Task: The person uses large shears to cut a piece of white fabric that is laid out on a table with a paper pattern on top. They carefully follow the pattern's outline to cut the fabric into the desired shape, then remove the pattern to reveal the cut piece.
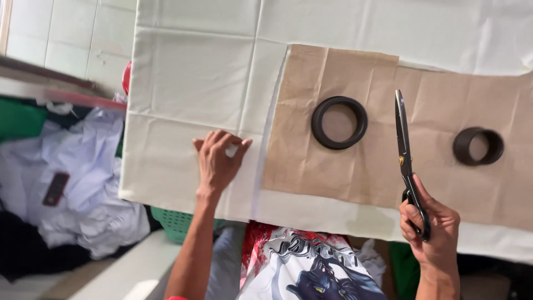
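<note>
Two hands were at work over a sheet of cream-white fabric (189,72) that covered most of the upper frame. The left hand (217,161), left of centre, rested on the fabric with its fingers drawn together and curled down, their tips pressing the cloth just beside the left edge of a brown paper pattern (355,172); something small and white seemed to sit under the fingertips, but what it was could not be told. The right hand (430,225), at the lower right, was closed around the black handles of a pair of long scissors (404,150). Their blades pointed toward the top of the frame and lay together, over the brown paper.

The paper pattern lay flat on the fabric, creased in a grid of folds, stretching from the centre to the right edge of the frame. Two dark rings stood on it as weights: a wide black ring (339,123) near the centre and a taller dark ring (478,146) toward the right, well apart, with the scissors between them.

At the left of the frame a heap of white clothing (89,183) lay beside green cloth (19,119). A green basket (177,222) showed below the fabric's edge, and a printed shirt (302,266) filled the bottom centre.
</note>
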